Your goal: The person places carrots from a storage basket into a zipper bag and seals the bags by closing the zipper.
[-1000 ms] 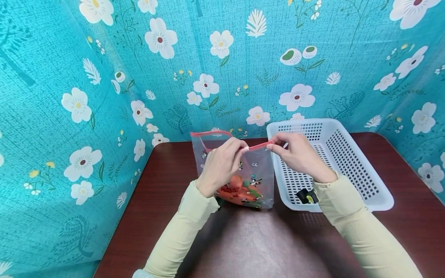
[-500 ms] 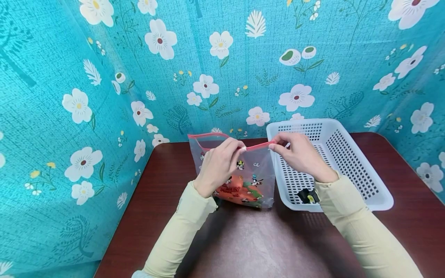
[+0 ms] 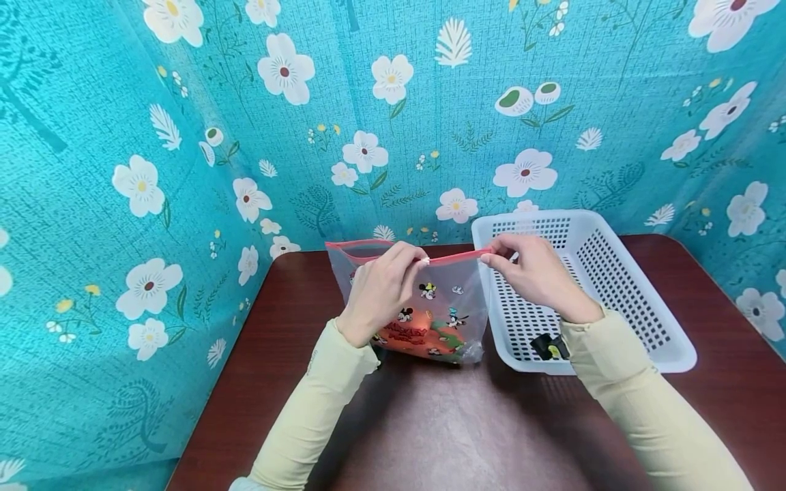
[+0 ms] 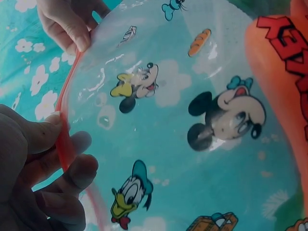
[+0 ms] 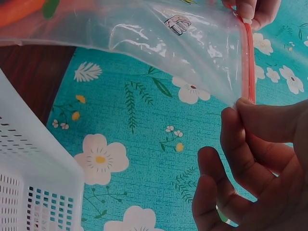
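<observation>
A clear plastic zipper bag (image 3: 457, 279) printed with cartoon characters stands on the table, with orange and green contents (image 3: 408, 334) low inside. Along its top runs a red zip strip (image 3: 456, 258). My left hand (image 3: 382, 290) pinches the small white slider (image 3: 426, 261) between thumb and fingers, partway along that strip. To the left of it the bag's mouth gapes; to the right the strip's edges lie together. My right hand (image 3: 535, 274) pinches the strip's right corner, its other fingers loosely curled in the right wrist view. What exactly the contents are cannot be made out.
Close beside the bag on the right stands a white perforated plastic basket (image 3: 660, 310). A small black and yellow item (image 3: 548, 346) lies in its near left corner, under my right forearm. A blue floral curtain (image 3: 344, 102) hangs behind the dark wooden table (image 3: 276, 327).
My left hand has drawn the slider a little leftward along the zip, and the gap at left has narrowed. My right hand has shifted slightly right, still pinching the corner.
</observation>
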Tool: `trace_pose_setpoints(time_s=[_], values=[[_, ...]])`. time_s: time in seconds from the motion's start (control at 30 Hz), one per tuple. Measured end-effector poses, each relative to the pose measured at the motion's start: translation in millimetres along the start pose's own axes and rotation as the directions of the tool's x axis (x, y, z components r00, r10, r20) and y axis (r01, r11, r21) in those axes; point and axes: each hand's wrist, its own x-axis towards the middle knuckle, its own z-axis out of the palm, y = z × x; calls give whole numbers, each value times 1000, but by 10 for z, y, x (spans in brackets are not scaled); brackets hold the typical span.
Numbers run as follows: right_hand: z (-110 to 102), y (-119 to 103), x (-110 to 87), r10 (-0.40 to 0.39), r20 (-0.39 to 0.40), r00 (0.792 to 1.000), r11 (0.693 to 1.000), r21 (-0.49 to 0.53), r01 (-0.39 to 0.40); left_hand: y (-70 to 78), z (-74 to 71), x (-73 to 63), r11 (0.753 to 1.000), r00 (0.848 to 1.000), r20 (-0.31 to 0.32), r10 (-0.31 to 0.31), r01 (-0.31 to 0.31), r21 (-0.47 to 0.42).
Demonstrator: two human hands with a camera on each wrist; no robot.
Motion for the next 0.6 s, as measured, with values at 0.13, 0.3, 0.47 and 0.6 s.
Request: trace_pose_setpoints(time_s=[0.13, 0.3, 0.47, 0.6], values=[[-18, 13, -13, 9, -1, 1000, 1000, -5, -9, -17, -10, -7, 1000, 1000, 0, -7, 7, 2], [-31, 41, -19, 6, -8, 1000, 1000, -1, -6, -51, -18, -18, 1000, 1000, -1, -19, 19, -5], [-26, 71, -20, 4, -18, 1000, 1000, -2, -4, -92, -36, -41, 1000, 1000, -5, -31, 31, -6], [-20, 84, -24, 2, -23, 1000, 1000, -10, -2, -118, -48, -59, 999, 999, -6, -45, 45, -4]])
